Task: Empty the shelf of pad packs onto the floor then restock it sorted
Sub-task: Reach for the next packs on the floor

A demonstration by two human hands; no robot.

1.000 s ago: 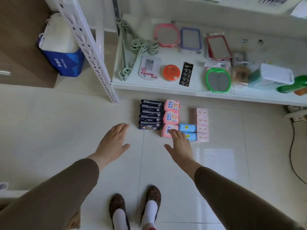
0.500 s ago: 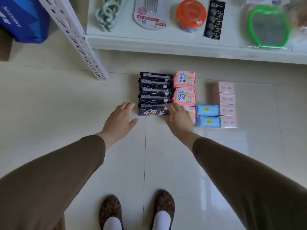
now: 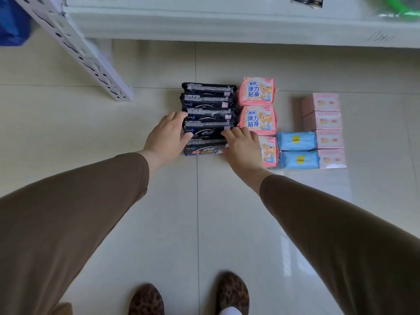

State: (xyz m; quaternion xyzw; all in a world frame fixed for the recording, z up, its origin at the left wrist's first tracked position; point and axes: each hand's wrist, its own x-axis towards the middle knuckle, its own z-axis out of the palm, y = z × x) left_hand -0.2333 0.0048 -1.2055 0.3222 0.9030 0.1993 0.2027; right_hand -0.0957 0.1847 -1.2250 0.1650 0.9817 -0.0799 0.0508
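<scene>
1. The pad packs sit on the pale tiled floor (image 3: 113, 137) in sorted rows, just in front of the white shelf (image 3: 227, 26).
2. A row of five black packs (image 3: 208, 105) lies edge to edge, running away from the person.
3. Right beside them is a row of three pink packs (image 3: 258, 92) with blue lettering; the nearest one is partly covered by the right hand.
4. Two blue packs (image 3: 296, 140) lie one behind the other, touching the nearest pink pack on one side and the boxes on the other.
5. Four pale pink boxes (image 3: 322, 120) form the rightmost row, touching one another.
6. The left hand (image 3: 166, 138) rests against the left ends of the black packs with fingers straight and together, thumb toward the nearest packs; it holds nothing.
7. The right hand (image 3: 242, 146) lies flat, fingers spread a little, at the right ends of the nearest black packs; it grips nothing that can be seen.
8. Both arms wear brown sleeves (image 3: 79, 201).
9. The shelf board shows only its front edge here, with a black card (image 3: 306, 2) and a green-rimmed item (image 3: 400, 7) at the top of the view.
10. A white perforated post (image 3: 75, 48) slants down to the floor on the left, with a blue bag (image 3: 12, 21) behind it.
11. Two leopard-print shoes (image 3: 231, 294) stand at the bottom edge.
</scene>
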